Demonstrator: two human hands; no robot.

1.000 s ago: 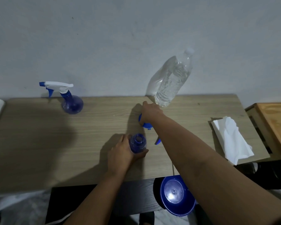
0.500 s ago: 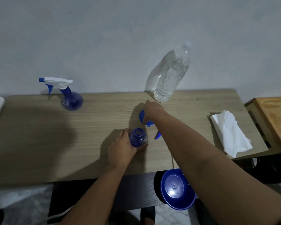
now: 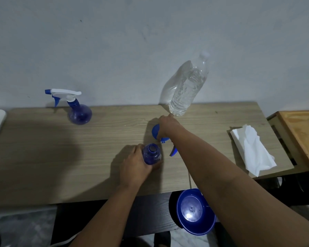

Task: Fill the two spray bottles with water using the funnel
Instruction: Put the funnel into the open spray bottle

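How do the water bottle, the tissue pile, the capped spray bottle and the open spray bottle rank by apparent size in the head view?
1. Water bottle
2. Tissue pile, close to the first
3. Capped spray bottle
4. Open spray bottle, partly hidden by the left hand, so unsure

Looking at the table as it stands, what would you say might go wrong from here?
The right hand on the blue funnel sits very close to the tall water bottle; a nudge might topple it. The open spray bottle has a narrow mouth, so water could spill unless the left hand keeps it steady.
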